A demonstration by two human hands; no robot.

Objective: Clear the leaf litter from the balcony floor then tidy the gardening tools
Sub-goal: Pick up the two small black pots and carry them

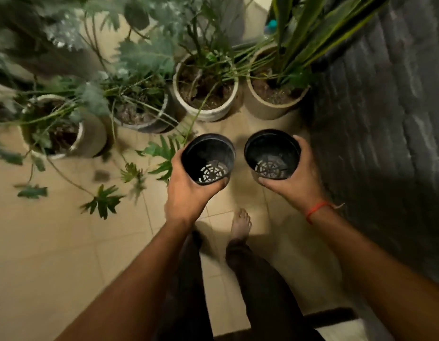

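Balcony floor [53, 242] first, pale tile running from the left edge across to the dark brick wall [386, 119] on the right, and no obvious loose litter on the bare tiles from here, though the blur hides small bits. Out left, a potted plant [56, 134] trails stems and split green leaves [102, 200] low over the tiles; those look attached, not fallen. Moving right, the left hand [189, 193] has its fingers wrapped round an empty black nursery pot [208, 158], held upright over the floor. Just beside it, apart, the right hand [294, 178] grips a second black pot [272, 153] the same way. Behind them sit two pale planters [206, 112] close against the wall end. The risk, I'd say: stepping forward barefoot, foot [240, 225] near those trailing stems, could snag or snap one. With the planters crowded ahead, setting the pots down needs care.
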